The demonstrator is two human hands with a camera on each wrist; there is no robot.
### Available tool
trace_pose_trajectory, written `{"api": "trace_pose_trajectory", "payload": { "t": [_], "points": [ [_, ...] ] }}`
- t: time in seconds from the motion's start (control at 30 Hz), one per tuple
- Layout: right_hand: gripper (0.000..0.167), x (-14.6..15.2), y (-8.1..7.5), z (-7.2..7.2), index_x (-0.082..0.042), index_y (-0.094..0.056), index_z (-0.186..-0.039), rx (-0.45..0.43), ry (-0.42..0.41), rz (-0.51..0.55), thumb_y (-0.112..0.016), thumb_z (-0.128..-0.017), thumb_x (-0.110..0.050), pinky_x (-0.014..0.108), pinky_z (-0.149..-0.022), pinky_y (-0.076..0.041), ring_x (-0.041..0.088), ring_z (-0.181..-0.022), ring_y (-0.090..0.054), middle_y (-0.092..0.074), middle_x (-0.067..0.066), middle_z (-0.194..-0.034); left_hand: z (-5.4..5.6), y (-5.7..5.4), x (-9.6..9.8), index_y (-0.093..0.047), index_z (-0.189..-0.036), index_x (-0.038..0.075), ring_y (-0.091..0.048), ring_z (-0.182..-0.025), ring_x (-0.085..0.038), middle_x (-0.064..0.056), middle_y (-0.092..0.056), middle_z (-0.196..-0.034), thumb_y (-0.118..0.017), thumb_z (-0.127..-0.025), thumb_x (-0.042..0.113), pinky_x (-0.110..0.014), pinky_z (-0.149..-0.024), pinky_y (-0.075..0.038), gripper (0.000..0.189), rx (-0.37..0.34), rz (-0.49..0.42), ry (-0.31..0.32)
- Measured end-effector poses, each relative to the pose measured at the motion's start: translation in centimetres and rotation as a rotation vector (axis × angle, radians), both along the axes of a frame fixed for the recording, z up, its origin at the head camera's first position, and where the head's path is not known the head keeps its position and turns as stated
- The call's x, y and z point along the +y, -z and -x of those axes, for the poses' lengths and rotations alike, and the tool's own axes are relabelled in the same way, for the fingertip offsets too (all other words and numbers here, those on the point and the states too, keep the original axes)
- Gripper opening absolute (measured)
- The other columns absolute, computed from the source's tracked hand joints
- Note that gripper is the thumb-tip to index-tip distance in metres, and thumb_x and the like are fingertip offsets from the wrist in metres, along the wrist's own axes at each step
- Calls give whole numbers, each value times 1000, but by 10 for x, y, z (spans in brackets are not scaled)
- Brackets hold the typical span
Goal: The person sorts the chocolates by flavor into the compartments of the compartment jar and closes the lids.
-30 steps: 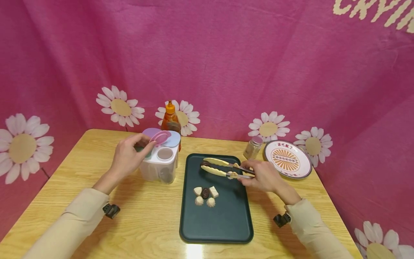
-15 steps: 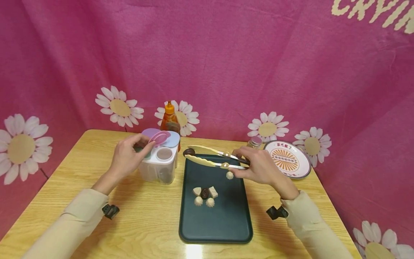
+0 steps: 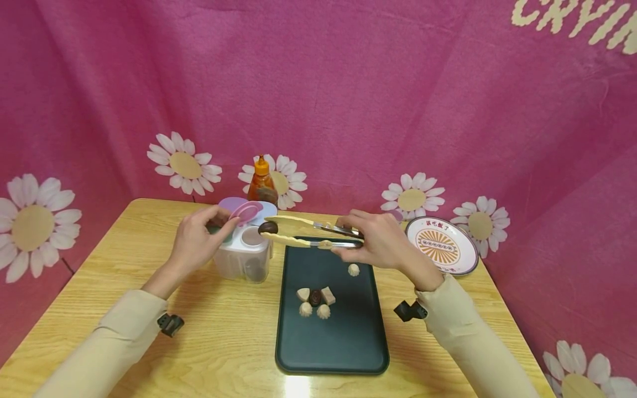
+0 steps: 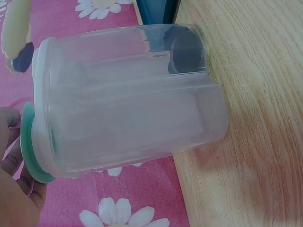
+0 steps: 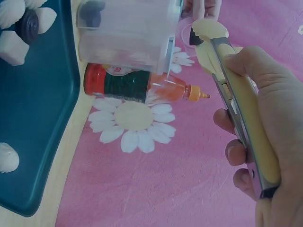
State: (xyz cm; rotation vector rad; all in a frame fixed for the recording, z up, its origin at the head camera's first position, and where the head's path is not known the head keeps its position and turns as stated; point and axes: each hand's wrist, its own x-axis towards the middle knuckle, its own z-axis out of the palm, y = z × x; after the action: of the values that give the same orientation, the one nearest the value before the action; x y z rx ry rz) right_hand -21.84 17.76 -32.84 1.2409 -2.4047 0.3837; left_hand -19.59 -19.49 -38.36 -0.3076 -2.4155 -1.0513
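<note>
My left hand pinches a raised pink lid on the clear storage container, whose other lids are purple, blue and green. Under that lid a round opening shows. With my right hand I grip tongs with yellow tips, which hold a dark chocolate just above and beside the opening. A dark piece lies at the bottom of one compartment in the left wrist view. White and dark chocolates sit on the dark tray.
Behind the container stands a sauce bottle with an orange cap. A single white chocolate lies at the tray's upper right. On the right is a patterned plate; a small pink-lidded jar is mostly hidden behind my right hand.
My right hand has lifted the tongs and dark chocolate off the tray and moved left to the container's opening. My left hand keeps holding the pink lid in place.
</note>
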Motion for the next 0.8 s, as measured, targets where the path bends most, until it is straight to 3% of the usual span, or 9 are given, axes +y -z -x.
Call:
{"api": "trace_pose_trajectory", "payload": {
  "t": [0.27, 0.8],
  "points": [
    [41, -17, -5, 8, -12, -76, -111, -31, -5, -52, -82, -83, -42, 19, -48, -27, 5, -58, -50, -75, -1, -95, -1, -1, -1, -74, -101, 5, -68, -84, -24, -13, -77, -93, -79, -96, 20, -21, -76, -49, 16, -15, 0, -1],
    [40, -30, 3, 11, -13, -76, -111, -64, -1, -70, -82, -84, -43, 19, -49, -34, 6, -59, -53, -75, -1, -94, 0, 1, 0, -75, -101, 6, -69, -82, -23, -12, -78, -93, -80, -95, 19, -18, -74, -49, 14, 5, 3, -4]
  ]
}}
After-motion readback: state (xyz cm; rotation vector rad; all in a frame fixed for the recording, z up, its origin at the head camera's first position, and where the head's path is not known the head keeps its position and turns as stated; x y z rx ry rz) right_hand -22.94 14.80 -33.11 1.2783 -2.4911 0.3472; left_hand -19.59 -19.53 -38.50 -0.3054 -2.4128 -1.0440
